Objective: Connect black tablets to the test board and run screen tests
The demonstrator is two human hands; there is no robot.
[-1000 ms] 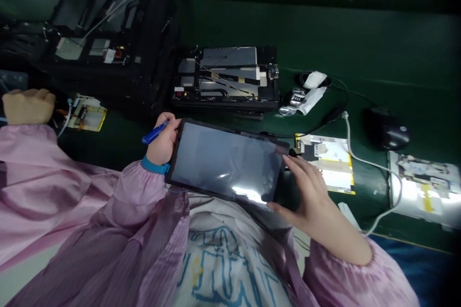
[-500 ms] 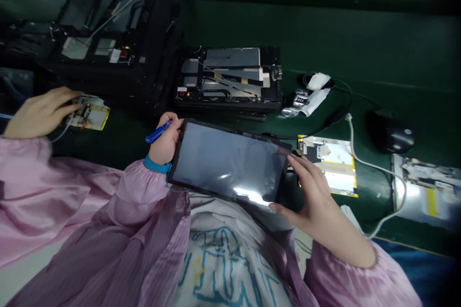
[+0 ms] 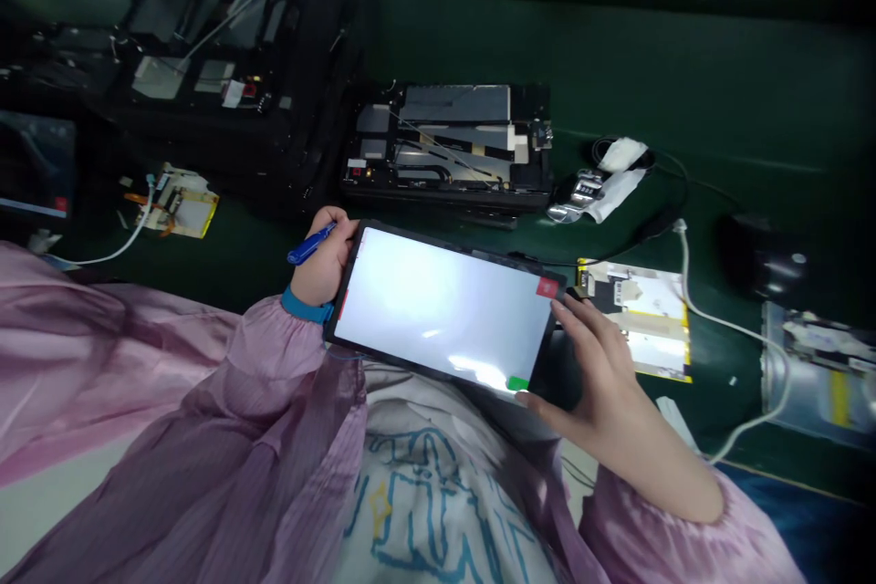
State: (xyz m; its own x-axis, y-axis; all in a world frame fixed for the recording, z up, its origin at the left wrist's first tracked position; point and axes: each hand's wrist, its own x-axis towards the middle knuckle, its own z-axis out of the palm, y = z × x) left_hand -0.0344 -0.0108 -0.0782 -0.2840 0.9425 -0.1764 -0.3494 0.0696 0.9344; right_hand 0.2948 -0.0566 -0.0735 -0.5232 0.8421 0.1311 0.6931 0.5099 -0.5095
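Note:
A tablet [image 3: 438,310] is held tilted in front of my body. Its screen glows bright white, with a red patch at the upper right and a green one at the lower right. My left hand [image 3: 321,265] is closed round the left edge and also keeps a blue pen [image 3: 312,243] between its fingers. At the right end, the fingers and thumb of my right hand [image 3: 602,374] rest on the upper and lower corners, spread across that edge. The tablet's back and the fingertips behind it are hidden.
Opened devices [image 3: 452,141] lie stacked behind the tablet, with a taller stack [image 3: 219,64] further left. To the right are a battery with a board [image 3: 650,319], a black mouse [image 3: 766,255], a white cable [image 3: 718,319] and a crumpled strip. A co-worker's pink sleeve [image 3: 82,338] reaches in at left.
The tablet's screen has gone from dark grey to lit white with coloured patches. The co-worker's hand has left the battery at left. The view has shifted slightly; my grip stays the same.

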